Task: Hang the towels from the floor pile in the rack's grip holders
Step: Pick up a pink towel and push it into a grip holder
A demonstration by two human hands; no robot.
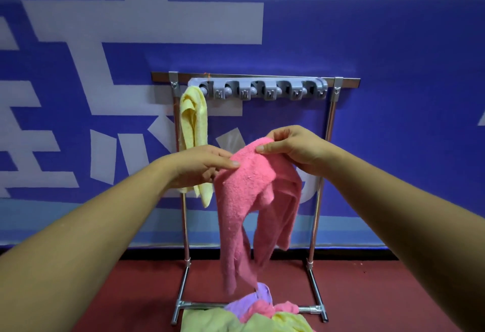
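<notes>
I hold a pink towel (252, 200) up in front of the rack with both hands. My left hand (202, 165) pinches its upper left edge and my right hand (294, 148) grips its top fold. The towel's lower end dangles just above the floor pile (252, 316) of green, yellow, purple and pink towels. A grey bar of grip holders (258, 90) runs along the top of the metal rack (329, 132). A yellow towel (193, 124) hangs from the leftmost holder. The other holders are empty.
The rack stands on a red floor (380, 295) against a blue wall (393, 43) with pale lettering. Its base bar (204, 305) lies right behind the pile.
</notes>
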